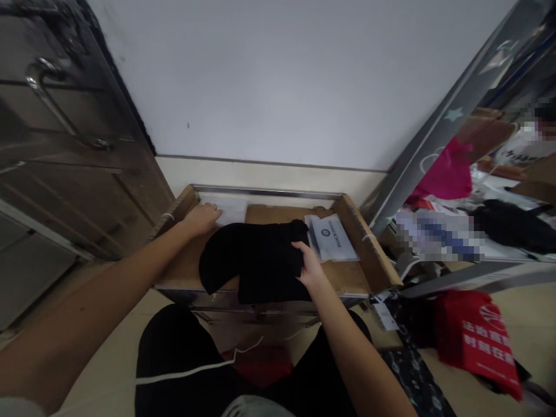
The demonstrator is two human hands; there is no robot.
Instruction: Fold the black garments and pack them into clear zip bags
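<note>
My right hand (309, 267) is closed on the right edge of a folded black cloth garment (264, 260), thumb on top. The garment has a curved flap at its left and lies across the front of a cardboard-lined tray (360, 266). At the tray's back left corner, my left hand (203, 219) has its fingers bent together on the left edge of a flat white plastic bag (233, 212). Its fingertips are hard to make out. Just right of the garment lies a white printed packet (333, 237) with a round logo.
A white wall (278, 87) rises behind the tray, and a door with a metal handle (65, 116) is at the left. Cluttered shelving stands at the right, with a pink cloth (449, 174). A red bag (480, 341) sits on the floor. A white cord (186, 370) crosses my lap.
</note>
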